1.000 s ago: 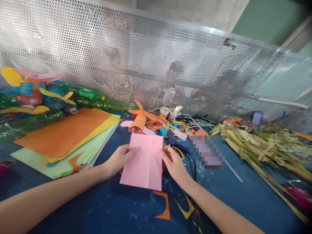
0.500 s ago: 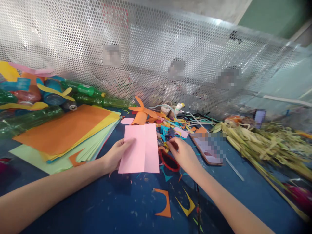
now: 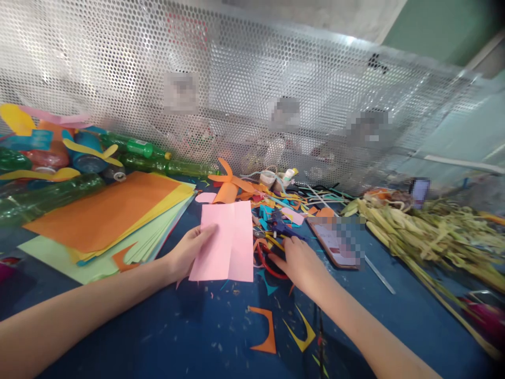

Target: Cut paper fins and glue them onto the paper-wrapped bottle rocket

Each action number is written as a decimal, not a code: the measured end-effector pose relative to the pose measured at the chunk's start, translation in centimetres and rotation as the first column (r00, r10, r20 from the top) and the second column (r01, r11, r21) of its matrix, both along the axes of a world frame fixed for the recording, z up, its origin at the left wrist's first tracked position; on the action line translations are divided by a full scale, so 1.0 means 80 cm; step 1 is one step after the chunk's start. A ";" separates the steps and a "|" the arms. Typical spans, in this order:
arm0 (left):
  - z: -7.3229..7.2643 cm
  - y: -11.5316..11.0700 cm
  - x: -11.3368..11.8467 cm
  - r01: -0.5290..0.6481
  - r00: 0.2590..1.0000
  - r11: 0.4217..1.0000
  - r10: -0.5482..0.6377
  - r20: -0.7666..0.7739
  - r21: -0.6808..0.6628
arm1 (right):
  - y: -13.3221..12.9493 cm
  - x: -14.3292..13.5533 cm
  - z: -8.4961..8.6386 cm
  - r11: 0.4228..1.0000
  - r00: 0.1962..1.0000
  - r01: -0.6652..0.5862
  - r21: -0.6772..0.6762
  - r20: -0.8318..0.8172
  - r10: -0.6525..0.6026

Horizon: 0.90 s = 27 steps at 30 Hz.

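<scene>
A pink sheet of paper (image 3: 221,242) with an upright crease down it is held up in front of me. My left hand (image 3: 193,247) pinches its left edge, thumb on the near face. To the right, my right hand (image 3: 302,263) is low over the table, thumb and fingers curled at the handles of the scissors (image 3: 270,268). Their red loop shows beside the thumb; the blades cannot be made out. Just beyond the fingers lies a dark blue tool (image 3: 283,225). An orange paper roll with curled strips (image 3: 226,192) stands behind the pink sheet.
Coloured paper sheets (image 3: 106,210) are stacked at left, with green plastic bottles (image 3: 59,195) behind. A phone (image 3: 335,242) and dried husks (image 3: 394,231) lie at right. Paper offcuts (image 3: 270,331) are scattered in front. A perforated metal screen (image 3: 236,79) rises behind, people beyond it.
My right hand has moved down and slightly right, from the scraps to the scissors' handles, uncovering the dark blue tool. The pink paper has turned a little in my left hand.
</scene>
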<state>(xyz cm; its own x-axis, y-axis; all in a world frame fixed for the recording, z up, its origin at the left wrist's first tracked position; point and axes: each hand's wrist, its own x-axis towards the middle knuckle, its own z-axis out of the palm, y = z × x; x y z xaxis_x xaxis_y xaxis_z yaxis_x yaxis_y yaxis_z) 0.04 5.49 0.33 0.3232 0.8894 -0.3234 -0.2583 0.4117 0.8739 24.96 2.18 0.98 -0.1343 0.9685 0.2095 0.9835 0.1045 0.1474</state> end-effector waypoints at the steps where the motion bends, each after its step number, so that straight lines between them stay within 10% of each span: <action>1: 0.000 0.000 0.000 -0.002 1.000 1.000 0.002 -0.004 0.002 | 0.000 0.001 0.000 1.000 1.000 -0.002 -0.021 0.003 0.002; 10: 0.000 -0.001 0.002 -0.043 0.998 0.999 0.043 0.041 -0.002 | 0.001 0.001 0.028 0.933 0.890 -0.058 -0.355 -0.442 -0.112; 16: 0.000 0.000 0.003 -0.078 0.994 0.997 0.078 0.074 -0.011 | 0.004 0.000 0.047 0.783 0.197 -0.436 -0.443 -0.896 -0.397; 18: -0.002 0.000 0.003 -0.079 0.994 0.997 0.078 0.076 0.007 | 0.008 0.003 0.046 0.821 0.112 -0.400 -0.408 -0.910 -0.398; 20: -0.004 0.000 0.002 -0.067 0.995 0.998 0.066 0.081 0.017 | 0.014 0.010 0.042 0.883 0.163 -0.281 -0.375 -0.926 -0.341; 25: 0.001 -0.001 0.003 -0.069 0.995 0.998 0.070 0.077 -0.006 | 0.028 0.031 0.035 0.979 0.600 0.009 -0.205 -0.782 -0.169; 27: 0.003 -0.001 0.004 -0.067 0.995 0.998 0.068 0.068 -0.018 | 0.026 0.030 0.037 0.980 0.620 0.041 -0.195 -0.764 -0.178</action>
<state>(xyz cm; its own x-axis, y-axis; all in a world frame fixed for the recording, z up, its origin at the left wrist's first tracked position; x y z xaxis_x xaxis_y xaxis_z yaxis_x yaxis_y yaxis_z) 0.35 5.39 0.56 0.2845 0.9048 -0.3170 -0.3453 0.4051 0.8466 27.33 4.29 3.91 0.1204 0.9918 0.0422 0.7298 -0.0596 -0.6811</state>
